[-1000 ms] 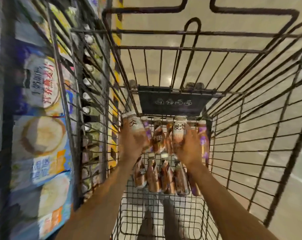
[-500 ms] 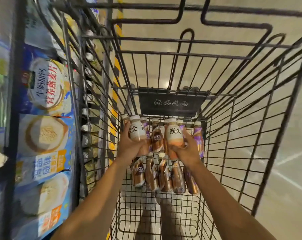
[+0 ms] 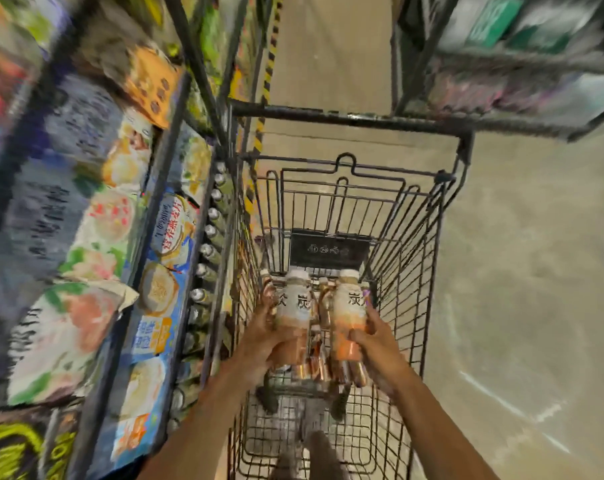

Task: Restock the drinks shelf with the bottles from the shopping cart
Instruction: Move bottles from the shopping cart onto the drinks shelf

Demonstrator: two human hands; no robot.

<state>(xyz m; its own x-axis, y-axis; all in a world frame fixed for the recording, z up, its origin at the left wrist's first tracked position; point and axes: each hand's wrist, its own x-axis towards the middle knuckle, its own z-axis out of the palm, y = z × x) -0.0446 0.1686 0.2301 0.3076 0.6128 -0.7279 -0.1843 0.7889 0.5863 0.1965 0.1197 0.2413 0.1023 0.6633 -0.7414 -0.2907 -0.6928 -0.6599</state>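
Two bottles raised higher above pile (image 3: pixel 312 367) in shopping cart (image 3: pixel 345 119) than half-second ago: left hand (image 3: pixel 262 336) grips left bottle (image 3: pixel 293 306), right hand (image 3: pixel 376 341) grips right bottle (image 3: pixel 350 306). Restocking move likely next.

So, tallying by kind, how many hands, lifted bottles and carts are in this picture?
Hands: 2 (left hand, right hand)
Lifted white-capped bottles: 2 (left bottle, right bottle)
Shopping cart: 1
Total: 5
Loose bottles lying in the cart: too blurred to count.
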